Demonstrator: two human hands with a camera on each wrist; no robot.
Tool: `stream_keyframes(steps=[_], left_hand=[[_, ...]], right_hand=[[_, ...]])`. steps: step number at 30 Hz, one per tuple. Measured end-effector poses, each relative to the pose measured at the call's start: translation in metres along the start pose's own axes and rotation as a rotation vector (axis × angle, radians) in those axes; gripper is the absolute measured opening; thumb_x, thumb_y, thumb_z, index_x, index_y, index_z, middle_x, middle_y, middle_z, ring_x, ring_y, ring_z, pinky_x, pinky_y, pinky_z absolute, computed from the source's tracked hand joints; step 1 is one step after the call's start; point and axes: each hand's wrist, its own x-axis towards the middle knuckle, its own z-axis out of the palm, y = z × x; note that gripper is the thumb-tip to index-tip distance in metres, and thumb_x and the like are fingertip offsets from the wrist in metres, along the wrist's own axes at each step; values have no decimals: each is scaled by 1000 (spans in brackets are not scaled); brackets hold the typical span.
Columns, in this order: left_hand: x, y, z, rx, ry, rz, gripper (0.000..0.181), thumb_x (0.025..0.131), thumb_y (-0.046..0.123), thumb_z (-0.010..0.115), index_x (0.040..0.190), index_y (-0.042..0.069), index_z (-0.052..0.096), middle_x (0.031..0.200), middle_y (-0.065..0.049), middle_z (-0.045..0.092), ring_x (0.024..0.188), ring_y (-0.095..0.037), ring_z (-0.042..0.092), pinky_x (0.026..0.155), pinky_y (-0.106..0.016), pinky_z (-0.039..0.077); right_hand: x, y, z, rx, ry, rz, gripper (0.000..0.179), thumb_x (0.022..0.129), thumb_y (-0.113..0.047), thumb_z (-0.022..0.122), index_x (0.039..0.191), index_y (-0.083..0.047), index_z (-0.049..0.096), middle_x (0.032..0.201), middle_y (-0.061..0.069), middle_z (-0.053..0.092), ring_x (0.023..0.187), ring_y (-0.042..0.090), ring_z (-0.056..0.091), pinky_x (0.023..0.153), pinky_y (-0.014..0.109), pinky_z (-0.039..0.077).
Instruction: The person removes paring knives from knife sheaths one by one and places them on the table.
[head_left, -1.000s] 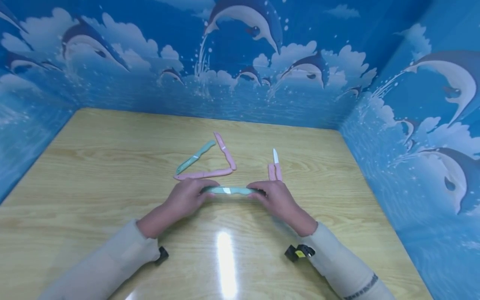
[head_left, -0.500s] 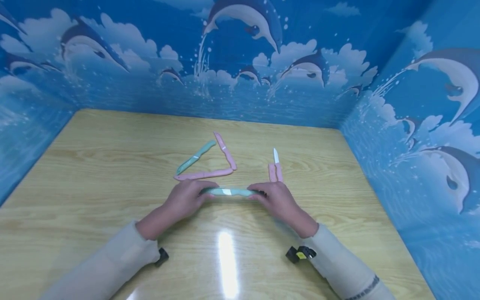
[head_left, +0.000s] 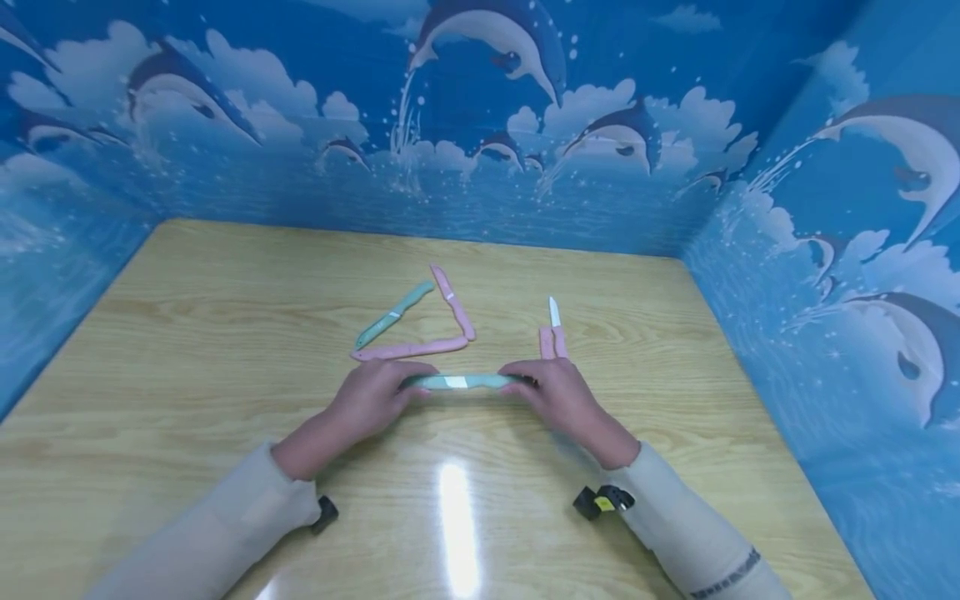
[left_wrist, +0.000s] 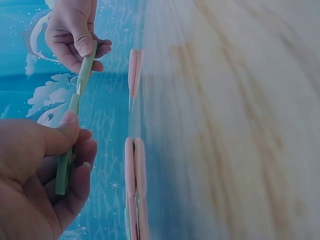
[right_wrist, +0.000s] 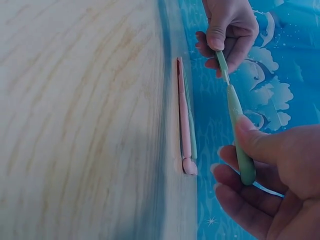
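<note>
A green-handled knife (head_left: 483, 381) is held level above the table between both hands. My left hand (head_left: 375, 393) pinches its flat-ended green sheath (left_wrist: 63, 172) between thumb and fingers. My right hand (head_left: 557, 397) grips the rounded handle (right_wrist: 234, 107). A short strip of white blade (head_left: 455, 382) shows between sheath and handle; the rest of the blade is inside the sheath. Beyond the right hand lie a pink knife (head_left: 559, 340) with its white blade bare and a pink sheath (head_left: 546, 342) beside it, both partly hidden by that hand.
Past the left hand, a sheathed green knife (head_left: 393, 315) and two sheathed pink knives, one slanted (head_left: 453, 302) and one lying crosswise (head_left: 410, 348), form a triangle on the wooden table (head_left: 225, 367). Blue dolphin-printed walls (head_left: 450, 200) border the table's back and sides.
Both hands stay almost in place on the green knife. The white strip of blade between handle and sheath looks slightly wider.
</note>
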Motion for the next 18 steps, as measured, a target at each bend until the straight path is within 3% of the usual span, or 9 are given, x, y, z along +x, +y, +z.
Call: stream_keyframes(steps=[9,18], left_hand=[[-1,-1,-1,6,5,-25,31,82,17,77,112,10,72,111,-7,71,106,-28,66,90,-45,52],[-1,-1,0,-6,-6,-14,31,82,15,77,112,10,72,111,-7,71,106,-26,65,91,-44,52]], right_hand=[[-4,-2,1,-3,-2,-4,25,83,-20,76,104,-7,74,98,5,74,74,8,66,73,28,57],[-4,1,-2,6,3,26,23,83,-17,76,104,-8,74,100,6,74,82,12,70,80,31,57]])
